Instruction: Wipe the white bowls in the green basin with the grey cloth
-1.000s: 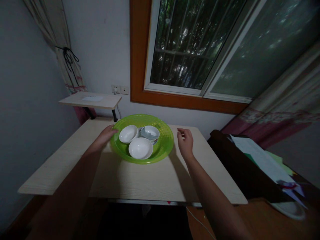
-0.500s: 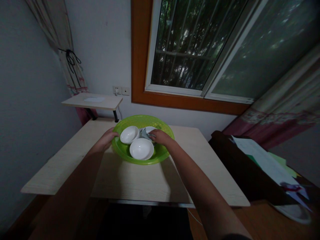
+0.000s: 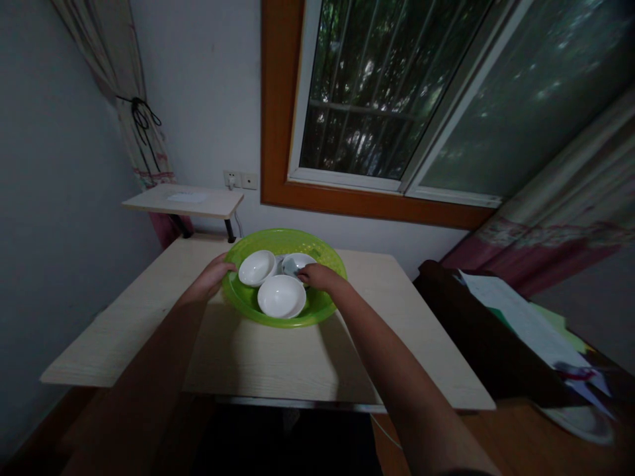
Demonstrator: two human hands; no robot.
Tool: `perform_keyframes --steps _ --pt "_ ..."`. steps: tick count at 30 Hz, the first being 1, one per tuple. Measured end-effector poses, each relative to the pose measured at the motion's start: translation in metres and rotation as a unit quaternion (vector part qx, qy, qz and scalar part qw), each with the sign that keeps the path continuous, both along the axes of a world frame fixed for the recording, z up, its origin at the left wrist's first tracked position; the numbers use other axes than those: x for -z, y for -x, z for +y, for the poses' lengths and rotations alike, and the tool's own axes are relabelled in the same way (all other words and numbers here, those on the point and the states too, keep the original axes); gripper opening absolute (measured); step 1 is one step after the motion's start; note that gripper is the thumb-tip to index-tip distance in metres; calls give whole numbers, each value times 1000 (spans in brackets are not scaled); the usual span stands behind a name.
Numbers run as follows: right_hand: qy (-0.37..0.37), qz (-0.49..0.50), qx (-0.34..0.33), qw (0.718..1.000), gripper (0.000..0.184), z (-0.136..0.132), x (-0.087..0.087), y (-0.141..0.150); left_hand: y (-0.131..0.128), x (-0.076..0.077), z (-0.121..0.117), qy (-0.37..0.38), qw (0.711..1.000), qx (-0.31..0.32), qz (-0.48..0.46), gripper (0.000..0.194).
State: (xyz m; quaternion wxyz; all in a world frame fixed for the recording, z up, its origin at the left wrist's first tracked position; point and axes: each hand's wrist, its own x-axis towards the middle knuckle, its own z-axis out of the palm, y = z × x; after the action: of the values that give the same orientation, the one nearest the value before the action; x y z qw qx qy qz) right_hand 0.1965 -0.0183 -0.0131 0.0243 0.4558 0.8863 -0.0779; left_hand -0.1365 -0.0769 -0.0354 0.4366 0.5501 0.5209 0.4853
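Note:
A green basin (image 3: 238,304) stands on the table with three white bowls in it: a left bowl (image 3: 256,268), a front bowl (image 3: 281,297) and a back right bowl (image 3: 303,258). My left hand (image 3: 214,275) is closed on the basin's left rim, its thumb over the edge. Reaching in over the right side, my right hand (image 3: 320,277) pinches a greyish cloth (image 3: 290,267). The cloth lies against the inside of the back right bowl, which the fingers partly cover.
The pale wooden table (image 3: 278,363) carries a small raised shelf (image 3: 208,206) at its back left. A wall with sockets (image 3: 241,180) and a window are behind. On the right stands dark furniture (image 3: 476,330) with papers (image 3: 516,311) on it.
My right hand has shifted slightly down with the cloth, and more of the back right bowl shows. My left hand stays on the basin's rim.

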Motion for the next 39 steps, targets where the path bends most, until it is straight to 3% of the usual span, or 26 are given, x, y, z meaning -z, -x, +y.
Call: perform_keyframes --steps 7,13,15,17,20,23,27,31,34,39 --pt "-56 -1 39 998 43 -7 -4 -1 0 -3 -4 39 999 -10 -11 58" --pt "-108 9 63 992 52 -13 -10 -8 3 -11 -4 47 998 37 -3 57" --pt "-103 33 34 994 50 -12 -11 -11 7 -14 2 26 998 20 58 64" --pt "-63 72 -18 995 43 -11 -13 -13 9 -17 10 -32 985 -53 163 74" --pt "26 99 -75 992 28 -7 -13 -16 5 -25 21 -147 928 -121 321 76" --pt "82 80 -76 991 34 -3 -11 -17 -11 -31 31 -207 886 -46 412 60" --pt "107 89 -82 987 33 -1 -9 -16 -38 -26 44 -185 857 47 478 55" --pt "72 101 -77 989 33 -2 -9 -17 -51 -11 52 -145 860 61 485 64" --pt "54 166 -56 983 30 -1 -11 -20 -50 -4 54 -114 873 76 468 70" --pt "13 352 76 933 28 8 -11 -32 -48 -2 53 -107 855 63 503 62"
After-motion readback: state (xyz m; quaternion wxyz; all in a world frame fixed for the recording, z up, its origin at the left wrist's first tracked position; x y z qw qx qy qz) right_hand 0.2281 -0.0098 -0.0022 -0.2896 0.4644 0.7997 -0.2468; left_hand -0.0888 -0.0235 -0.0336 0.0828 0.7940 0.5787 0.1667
